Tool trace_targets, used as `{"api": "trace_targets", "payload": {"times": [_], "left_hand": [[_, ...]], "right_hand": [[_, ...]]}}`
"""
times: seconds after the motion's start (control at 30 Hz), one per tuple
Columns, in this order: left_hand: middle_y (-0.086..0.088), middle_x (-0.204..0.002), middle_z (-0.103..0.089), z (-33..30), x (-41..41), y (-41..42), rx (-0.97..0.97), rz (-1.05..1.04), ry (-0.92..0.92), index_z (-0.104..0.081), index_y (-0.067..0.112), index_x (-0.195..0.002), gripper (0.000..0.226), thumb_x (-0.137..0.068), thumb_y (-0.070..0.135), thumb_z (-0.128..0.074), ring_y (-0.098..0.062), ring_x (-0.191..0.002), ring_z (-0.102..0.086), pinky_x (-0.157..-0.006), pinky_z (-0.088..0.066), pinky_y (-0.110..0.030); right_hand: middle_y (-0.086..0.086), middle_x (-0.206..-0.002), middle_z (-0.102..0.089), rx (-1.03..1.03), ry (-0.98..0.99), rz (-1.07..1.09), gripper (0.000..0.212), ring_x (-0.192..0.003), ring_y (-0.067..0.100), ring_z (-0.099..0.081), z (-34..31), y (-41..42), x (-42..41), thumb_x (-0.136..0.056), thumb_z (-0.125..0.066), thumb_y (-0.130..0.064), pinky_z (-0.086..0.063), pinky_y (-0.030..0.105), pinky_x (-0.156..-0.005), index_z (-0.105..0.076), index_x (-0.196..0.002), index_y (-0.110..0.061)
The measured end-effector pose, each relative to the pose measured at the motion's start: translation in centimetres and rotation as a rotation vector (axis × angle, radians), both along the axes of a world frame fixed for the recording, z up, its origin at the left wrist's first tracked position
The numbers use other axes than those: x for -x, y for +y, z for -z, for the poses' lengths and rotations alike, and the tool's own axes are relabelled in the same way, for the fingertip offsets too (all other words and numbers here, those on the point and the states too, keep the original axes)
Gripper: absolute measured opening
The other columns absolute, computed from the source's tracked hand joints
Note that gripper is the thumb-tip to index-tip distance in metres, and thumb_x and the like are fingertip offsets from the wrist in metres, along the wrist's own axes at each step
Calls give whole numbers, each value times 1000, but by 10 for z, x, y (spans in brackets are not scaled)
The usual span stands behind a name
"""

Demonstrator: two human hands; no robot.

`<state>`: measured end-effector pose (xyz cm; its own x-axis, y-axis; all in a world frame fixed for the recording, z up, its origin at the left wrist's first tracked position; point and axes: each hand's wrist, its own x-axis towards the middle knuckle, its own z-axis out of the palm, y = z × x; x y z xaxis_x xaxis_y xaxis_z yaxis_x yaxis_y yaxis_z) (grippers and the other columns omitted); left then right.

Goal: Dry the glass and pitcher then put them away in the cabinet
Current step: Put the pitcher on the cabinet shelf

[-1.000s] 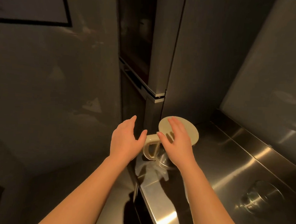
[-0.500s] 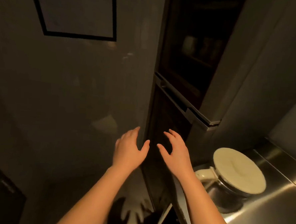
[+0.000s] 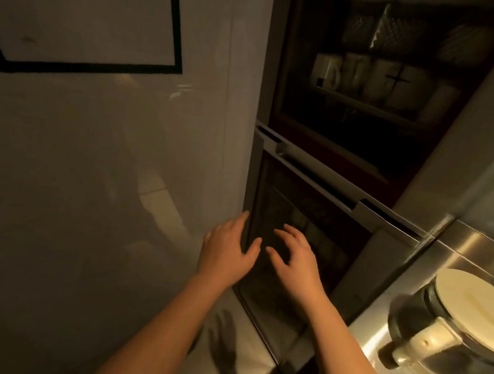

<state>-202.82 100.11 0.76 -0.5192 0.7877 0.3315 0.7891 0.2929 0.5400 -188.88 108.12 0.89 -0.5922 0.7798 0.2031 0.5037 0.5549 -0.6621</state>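
Note:
The clear pitcher with a cream lid and handle stands on the steel counter at the lower right, touched by neither hand. My left hand and my right hand are held side by side with spread fingers and hold nothing, in front of the dark glass door of the lower cabinet. My left fingertips reach the door's left edge. No glass is in view.
Behind the glass of the upper cabinet, several pale mugs stand on a shelf. A grey wall with a black-framed panel fills the left. A steel backsplash rises at the right behind the counter.
My right hand has left the pitcher's lid. Both hands moved left and up to the lower cabinet door, and my view swung left, shifting the pitcher to the right edge.

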Motion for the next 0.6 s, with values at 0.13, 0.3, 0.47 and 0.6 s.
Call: {"api": "trace_targets", "payload": {"times": [0.13, 0.3, 0.47, 0.6], "left_hand": [[-6, -134, -57, 1, 34, 38, -43, 87, -2, -45, 16, -140, 67, -83, 51, -48, -23, -123, -53, -103, -42, -44], [-4, -141, -50, 5, 60, 103, 0, 226, 30, -37, 18, -146, 67, -89, 50, -51, -21, -128, -48, -107, -38, -42], [-4, -142, -48, 1, 85, 168, 23, 364, 125, -37, 18, -145, 69, -86, 53, -44, -21, -129, -46, -105, -39, -44], [-6, -144, -47, -8, 103, 213, -15, 424, 201, -42, 15, -142, 68, -85, 51, -44, -22, -132, -42, -106, -38, -44]], "right_hand": [[-3, -149, -36, -25, -5, 73, 47, -137, 15, -35, -3, 28, 25, -91, -61, -33, -33, 33, -112, -51, -135, -21], [-5, -148, -36, -25, 33, 192, 48, -136, 13, -35, -4, 77, 55, -91, -61, -33, -36, 37, -111, -50, -136, -22], [-6, -150, -33, -65, 87, 319, 48, -138, 12, -31, -10, 128, 82, -92, -59, -28, -35, 39, -112, -47, -139, -23], [-5, -150, -34, -154, 28, 357, 46, -141, 12, -25, -13, 160, 93, -93, -58, -25, -29, 36, -115, -48, -138, -21]]}}
